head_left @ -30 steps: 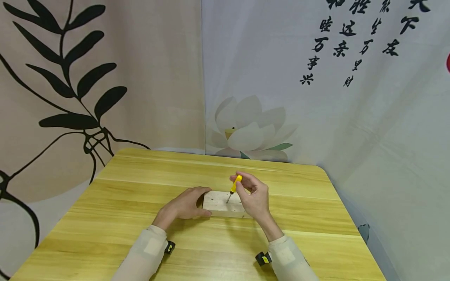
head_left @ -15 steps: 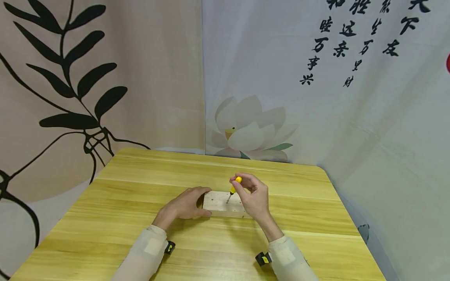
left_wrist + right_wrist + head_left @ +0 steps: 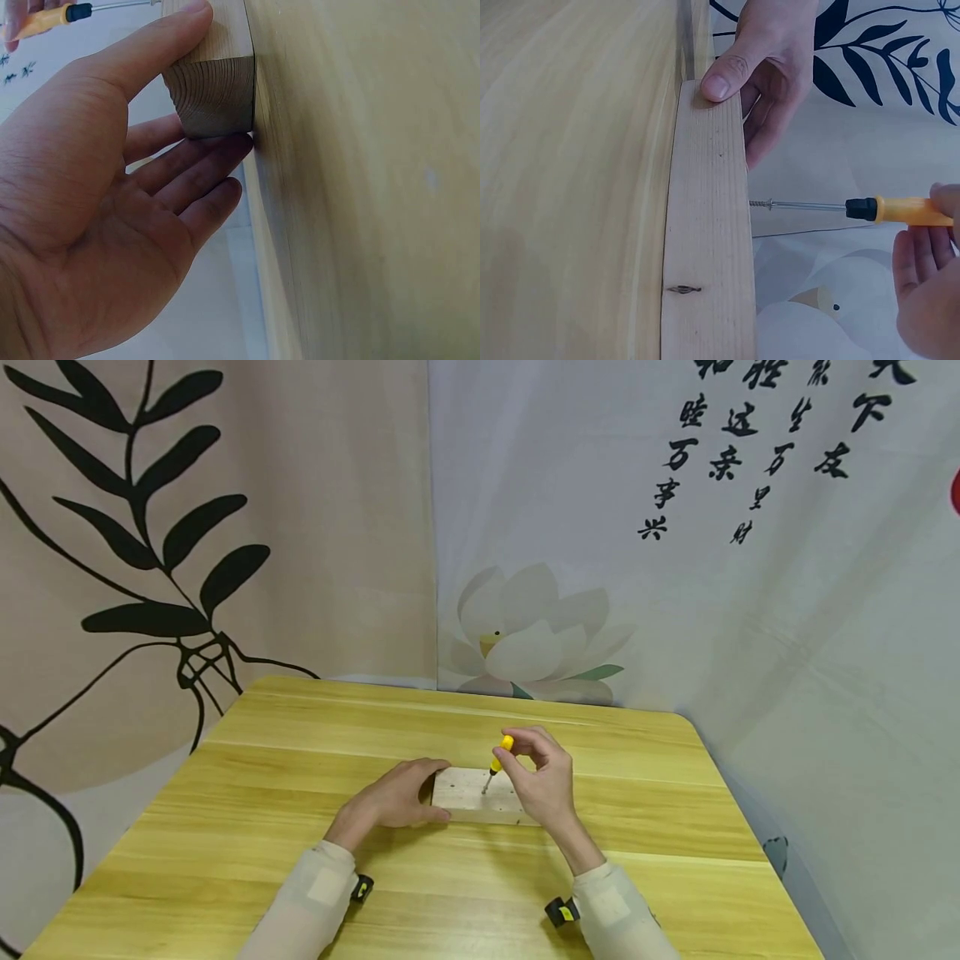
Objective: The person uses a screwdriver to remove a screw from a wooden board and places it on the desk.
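A pale wooden block [image 3: 468, 802] lies on the table, its left end held by my left hand [image 3: 393, 795]. In the left wrist view the thumb [image 3: 169, 34] presses the block's near side while fingers reach behind its end. My right hand [image 3: 547, 783] grips the yellow handle of a screwdriver [image 3: 497, 765] between thumb and fingers above the block. The right wrist view shows the shaft meeting a screw [image 3: 760, 203] that stands partly out of the block's top face. The right hand hides the block's right end in the head view.
The wooden table [image 3: 337, 727] extends around the block on all sides. Behind it hangs a printed cloth backdrop [image 3: 360, 527] with leaves, a lotus and characters. A dark wrist camera [image 3: 561, 912] sits at the right sleeve, another dark camera [image 3: 363, 888] at the left.
The right fingers have shifted around the screwdriver handle, dipping slightly and then rising again. The screwdriver tip stays at the same spot, and the left hand and block hold still.
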